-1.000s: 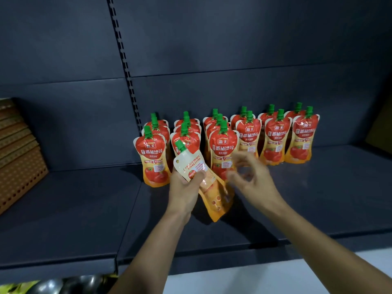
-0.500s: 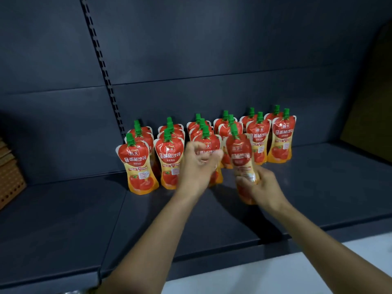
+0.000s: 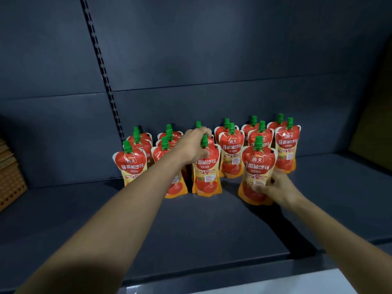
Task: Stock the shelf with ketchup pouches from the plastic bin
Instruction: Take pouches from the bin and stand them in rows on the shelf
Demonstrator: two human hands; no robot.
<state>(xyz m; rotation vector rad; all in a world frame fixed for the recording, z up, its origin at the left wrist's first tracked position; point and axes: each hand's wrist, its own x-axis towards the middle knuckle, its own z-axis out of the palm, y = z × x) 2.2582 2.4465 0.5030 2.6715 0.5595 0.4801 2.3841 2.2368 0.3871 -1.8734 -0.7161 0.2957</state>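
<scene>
Several red-and-orange ketchup pouches with green caps stand in rows on the dark grey shelf (image 3: 212, 230). My left hand (image 3: 194, 146) reaches over them, and its fingers curl round the top of the front middle pouch (image 3: 206, 177), beside its cap. The front right pouch (image 3: 257, 166) stands upright ahead of the others. My right hand (image 3: 275, 188) pinches its lower right part. The plastic bin is out of view.
A slotted upright (image 3: 101, 68) runs down the grey back panel. An orange-brown perforated board (image 3: 10, 179) leans at the far left. A brown panel (image 3: 377, 102) closes the right side. Bare shelf lies in front of the pouches and to their right.
The pouch went from my left hand to my right, which stood it upright at the front right. My left hand moved onto the front middle pouch's top.
</scene>
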